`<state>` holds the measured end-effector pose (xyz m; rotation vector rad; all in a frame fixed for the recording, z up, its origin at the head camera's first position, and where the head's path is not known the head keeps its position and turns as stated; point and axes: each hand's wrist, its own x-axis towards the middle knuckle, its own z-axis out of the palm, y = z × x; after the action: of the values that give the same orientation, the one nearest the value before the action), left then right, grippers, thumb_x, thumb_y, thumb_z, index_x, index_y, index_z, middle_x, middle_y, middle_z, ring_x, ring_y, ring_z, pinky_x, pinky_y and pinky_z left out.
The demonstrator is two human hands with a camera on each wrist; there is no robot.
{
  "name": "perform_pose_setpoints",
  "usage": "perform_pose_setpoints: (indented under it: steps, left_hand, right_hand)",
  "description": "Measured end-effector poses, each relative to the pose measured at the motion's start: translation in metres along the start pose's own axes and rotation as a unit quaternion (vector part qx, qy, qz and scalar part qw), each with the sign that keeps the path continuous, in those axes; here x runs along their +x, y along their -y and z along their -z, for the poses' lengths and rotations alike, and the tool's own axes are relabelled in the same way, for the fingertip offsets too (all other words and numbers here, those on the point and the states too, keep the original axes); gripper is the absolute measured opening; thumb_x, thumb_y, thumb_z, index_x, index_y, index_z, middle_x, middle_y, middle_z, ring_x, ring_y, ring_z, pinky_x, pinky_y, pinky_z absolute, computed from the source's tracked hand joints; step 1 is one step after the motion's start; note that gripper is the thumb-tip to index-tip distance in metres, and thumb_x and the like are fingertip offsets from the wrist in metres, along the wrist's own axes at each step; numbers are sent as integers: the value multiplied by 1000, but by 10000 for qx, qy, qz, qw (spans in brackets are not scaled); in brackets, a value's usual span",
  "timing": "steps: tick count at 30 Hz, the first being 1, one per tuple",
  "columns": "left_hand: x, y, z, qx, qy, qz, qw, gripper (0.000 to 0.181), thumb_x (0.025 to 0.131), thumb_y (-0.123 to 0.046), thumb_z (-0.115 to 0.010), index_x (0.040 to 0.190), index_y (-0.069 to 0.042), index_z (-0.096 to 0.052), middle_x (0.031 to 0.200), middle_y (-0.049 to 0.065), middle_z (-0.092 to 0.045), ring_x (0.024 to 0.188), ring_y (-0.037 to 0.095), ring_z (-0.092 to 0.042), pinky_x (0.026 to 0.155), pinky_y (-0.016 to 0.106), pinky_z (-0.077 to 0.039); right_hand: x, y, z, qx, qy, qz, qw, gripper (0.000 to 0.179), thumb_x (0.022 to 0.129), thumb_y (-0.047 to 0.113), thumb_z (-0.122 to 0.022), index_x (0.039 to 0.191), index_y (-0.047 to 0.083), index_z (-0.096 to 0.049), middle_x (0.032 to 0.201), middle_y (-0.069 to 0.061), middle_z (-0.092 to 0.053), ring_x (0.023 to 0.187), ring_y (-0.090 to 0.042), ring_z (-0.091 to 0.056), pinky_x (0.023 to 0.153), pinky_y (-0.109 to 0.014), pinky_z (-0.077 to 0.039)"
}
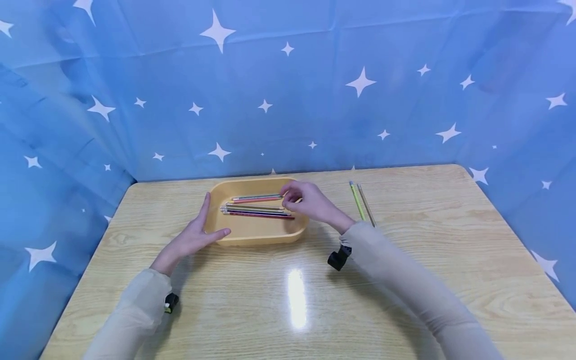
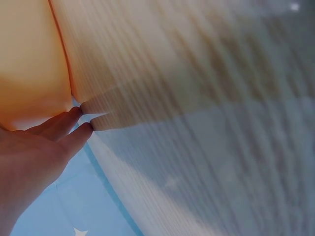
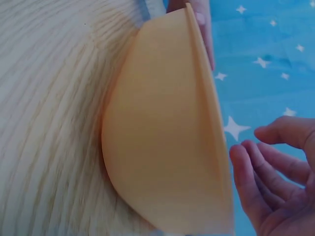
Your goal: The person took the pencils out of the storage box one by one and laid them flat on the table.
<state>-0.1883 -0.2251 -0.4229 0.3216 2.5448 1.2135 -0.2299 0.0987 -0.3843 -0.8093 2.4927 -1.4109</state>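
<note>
A shallow orange-yellow plastic tray (image 1: 261,241) with rounded corners stands on the table. Several pencils (image 1: 258,214) lie roughly side by side across its floor, among them red, dark and gold ones. My left hand (image 1: 194,237) is at the tray's left end, thumb over the near rim and fingers spread along the side; in the left wrist view its fingertips reach under the tray wall (image 2: 34,54). Over the tray's right end hovers my right hand (image 1: 309,201), by the pencil ends. Its fingers (image 3: 242,167) are loosely bent, with a gap to the thumb and nothing between them.
To the right of the tray, a yellow-green pencil (image 1: 357,200) and a brownish pencil (image 1: 366,205) lie on the wood-grain table (image 1: 432,240), partly behind the right forearm. A blue cloth (image 1: 288,125) with white stars hangs along the table's back and sides.
</note>
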Motion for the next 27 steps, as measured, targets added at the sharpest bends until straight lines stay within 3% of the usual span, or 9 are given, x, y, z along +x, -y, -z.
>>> perform_pose_setpoints:
  steps: [10, 23, 27]
  left_hand:
    - [2, -2, 1, -22, 26, -27, 10000, 112, 89, -44, -68, 151, -16, 21, 158, 14, 13, 142, 43, -3, 112, 56, -11]
    - [1, -1, 1, -19, -22, -45, 10000, 112, 89, -42, -68, 151, -15, 21, 158, 17, 14, 142, 42, 1, 112, 57, -8]
    - [0, -1, 1, -28, -43, -53, 10000, 112, 89, -42, -68, 151, -16, 22, 158, 16, 13, 142, 42, -1, 112, 56, -9]
  right_hand:
    - [16, -4, -25, -217, 266, 202, 9992, 23, 86, -4, -65, 109, -6, -63, 88, -9, -68, 83, -22, -66, 79, -30, -53]
    - [34, -1, -47, -461, 659, -427, 9958, 25, 86, 2, -69, 111, 1, -65, 92, -3, -66, 85, -15, -64, 77, -24, -51]
    - [38, 0, -51, -494, 810, -455, 9945, 23, 87, 1, -69, 110, 0, -65, 91, -3, -66, 87, -15, -63, 80, -24, -51]
